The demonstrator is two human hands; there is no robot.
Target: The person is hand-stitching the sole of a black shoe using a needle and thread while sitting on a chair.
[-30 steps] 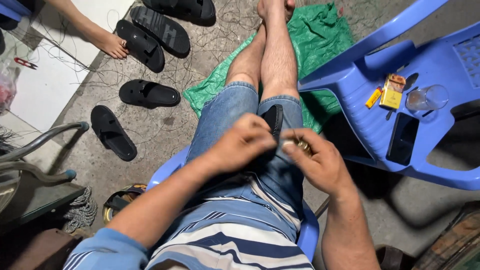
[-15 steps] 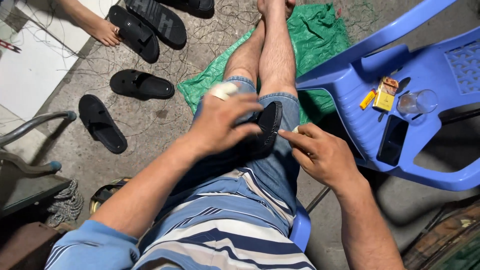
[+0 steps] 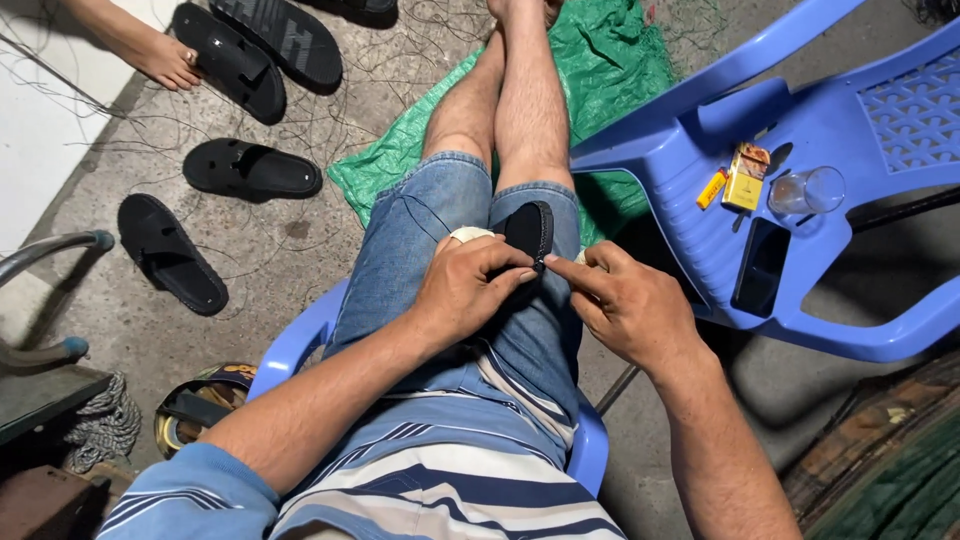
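Your left hand (image 3: 465,290) pinching the black oval pad (image 3: 530,232) on your right knee, your right hand (image 3: 625,305) just beside it, forefinger touching its edge, fingers loose, blue chair (image 3: 800,130) nearby

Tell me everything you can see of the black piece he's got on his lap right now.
The black piece is a flat, oval pad, like a sandal sole, dark and rubbery looking, with a ribbed or stitched edge along its right side. It lies on the right thigh of the jeans, just below the knee, pointing along the leg. The left hand pins its lower end, thumb on top; the right hand reaches its forefinger to that same edge. Its lower part is hidden.
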